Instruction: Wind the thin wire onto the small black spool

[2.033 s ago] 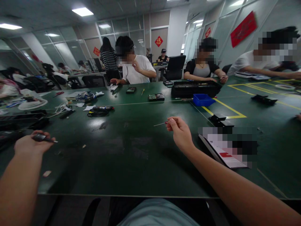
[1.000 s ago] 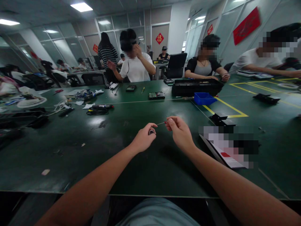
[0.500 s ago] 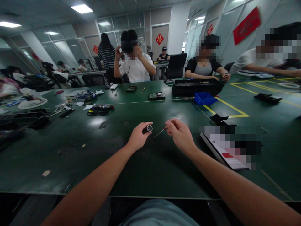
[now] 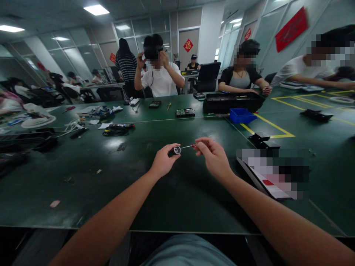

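L hand pinching small cylinder, R hand pinching thin screwdriver — tip at cylinder.

Single view, head-mounted on the person seated at the near edge of the green table. It faces forward and slightly downward along the tabletop. Both forearms enter from the bottom edge. The left hand and right hand sit near frame centre, at close range. Seated people on the far side fill the upper field.

Small dark cylinder, silver-rimmed open end facing right; thin metal screwdriver lies level, tip at that opening.
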`<state>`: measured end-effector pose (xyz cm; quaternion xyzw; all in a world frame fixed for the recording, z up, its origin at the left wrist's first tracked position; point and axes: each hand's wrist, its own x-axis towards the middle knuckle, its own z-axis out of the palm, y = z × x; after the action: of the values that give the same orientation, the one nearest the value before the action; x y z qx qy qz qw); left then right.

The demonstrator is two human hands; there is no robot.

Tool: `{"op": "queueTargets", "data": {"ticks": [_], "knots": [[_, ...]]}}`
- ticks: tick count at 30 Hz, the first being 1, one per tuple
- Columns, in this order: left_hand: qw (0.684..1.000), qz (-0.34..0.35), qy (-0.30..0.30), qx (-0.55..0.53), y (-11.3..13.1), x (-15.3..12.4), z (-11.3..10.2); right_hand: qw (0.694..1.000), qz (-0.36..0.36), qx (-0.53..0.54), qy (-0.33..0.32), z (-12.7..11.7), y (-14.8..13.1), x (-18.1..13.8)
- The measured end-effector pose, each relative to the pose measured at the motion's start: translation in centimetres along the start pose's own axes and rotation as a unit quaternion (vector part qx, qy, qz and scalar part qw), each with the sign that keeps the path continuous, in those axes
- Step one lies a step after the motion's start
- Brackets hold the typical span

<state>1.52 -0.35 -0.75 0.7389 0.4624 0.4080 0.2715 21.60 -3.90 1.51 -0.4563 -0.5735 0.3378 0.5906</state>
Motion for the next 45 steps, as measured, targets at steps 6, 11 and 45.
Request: {"op": "queueTargets", "data": {"ticks": [6, 11, 45], "knots": [[1.000, 0.004, -0.005, 0.007, -0.1, 0.0, -0.1, 0.999, 0.001, -0.050, -0.007, 0.1, 0.2, 0.0], [1.000, 0.004, -0.005, 0.006, -0.1, 0.1, -0.1, 0.999, 0.007, -0.032, 0.022, 0.0, 0.1, 0.0], [0.993, 0.066, -0.032, 0.091, 0.0, 0.0, -0.5, 0.976, -0.029, -0.214, -0.028, -0.2, -0.7, -0.2]]}}
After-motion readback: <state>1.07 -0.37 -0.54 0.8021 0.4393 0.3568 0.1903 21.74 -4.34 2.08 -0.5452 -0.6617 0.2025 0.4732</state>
